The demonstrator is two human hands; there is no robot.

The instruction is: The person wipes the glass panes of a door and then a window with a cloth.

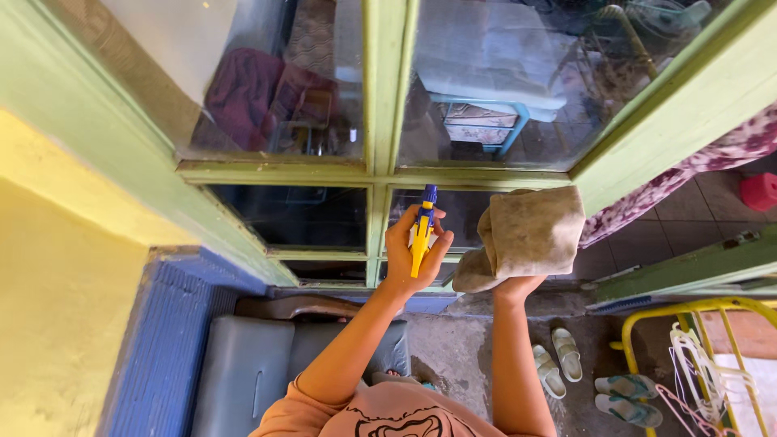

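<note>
the left hand (414,252) is gripping a yellow and blue spray bottle (422,231), nozzle aimed at the green-framed window (376,174). the right hand (515,285) is clutching a tan cloth (526,235), pressing it flat against the glass pane as if for wiping.

Premises: a home, viewed at its entrance. Green-painted wooden window frame (380,174), pairs of sandals (558,360) on concrete floor (453,344), yellow metal drying rack (688,324) with hangers.
</note>
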